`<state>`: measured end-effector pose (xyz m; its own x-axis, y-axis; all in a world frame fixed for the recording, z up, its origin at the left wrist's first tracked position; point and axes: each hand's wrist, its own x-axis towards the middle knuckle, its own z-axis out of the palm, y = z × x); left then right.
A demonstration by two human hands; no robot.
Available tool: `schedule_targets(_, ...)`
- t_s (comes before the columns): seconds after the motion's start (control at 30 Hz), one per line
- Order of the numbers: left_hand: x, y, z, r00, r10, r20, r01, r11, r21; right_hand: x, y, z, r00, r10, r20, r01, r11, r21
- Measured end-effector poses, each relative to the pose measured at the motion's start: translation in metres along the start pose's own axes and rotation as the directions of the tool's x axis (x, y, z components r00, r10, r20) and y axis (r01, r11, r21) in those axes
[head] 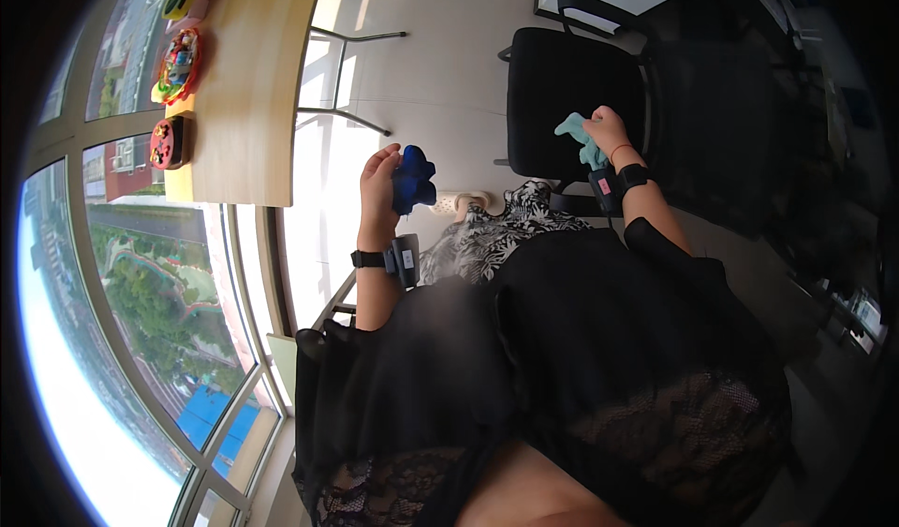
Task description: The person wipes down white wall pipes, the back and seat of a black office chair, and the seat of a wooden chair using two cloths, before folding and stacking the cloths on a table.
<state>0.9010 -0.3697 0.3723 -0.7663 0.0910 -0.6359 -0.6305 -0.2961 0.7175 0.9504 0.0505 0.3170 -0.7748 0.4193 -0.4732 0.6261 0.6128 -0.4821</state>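
Observation:
My left hand (378, 184) grips a bunched dark blue fabric piece (414, 180), perhaps a scrunchie, which sticks out past the thumb side. It is held up over the pale floor, between the wooden table and the chair. My right hand (608, 132) pinches a crumpled mint-green cloth piece (584, 134) between thumb and fingers. Part of that cloth hangs below the fingers and part points left. Behind it is the black seat of an office chair (562, 78). Both wrists carry a strapped dark device, and a thin red cord circles the right wrist.
A light wooden table (253, 92) stands at upper left by tall windows (161, 281). On its far edge are a basket of colourful small items (179, 67), a red round-ended box (167, 142) and a yellow-green round object (179, 2). Metal legs (340, 71) jut out beneath.

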Motion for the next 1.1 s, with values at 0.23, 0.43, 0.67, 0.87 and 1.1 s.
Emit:
schedule_targets(0.23,-0.009,-0.064,0.106,0.991,-0.122,0.051,0.116,0.986,0.118,-0.021,0.045,-0.080,0.968,-0.192,-0.162,0.204,0.977,0.063)
schedule_targets(0.43,-0.011,-0.163,0.148,0.940,-0.264,0.214,0.249,0.964,0.096,-0.042,0.089,-0.170,0.851,-0.353,-0.388,0.363,0.930,-0.049)
schedule_targets(0.67,-0.001,-0.210,0.185,0.853,-0.519,-0.048,0.502,0.792,0.349,-0.077,0.116,-0.216,0.915,-0.277,-0.293,0.297,0.954,0.028)
schedule_targets(0.87,0.025,-0.311,0.144,0.887,-0.399,0.233,-0.184,0.156,0.970,-0.146,0.103,-0.222,0.792,-0.331,-0.514,0.288,0.944,-0.164)
schedule_targets(1.1,-0.025,-0.359,0.184,0.765,-0.634,0.110,0.608,0.769,0.197,-0.202,0.120,-0.293,0.630,-0.072,-0.773,-0.201,0.947,-0.251)
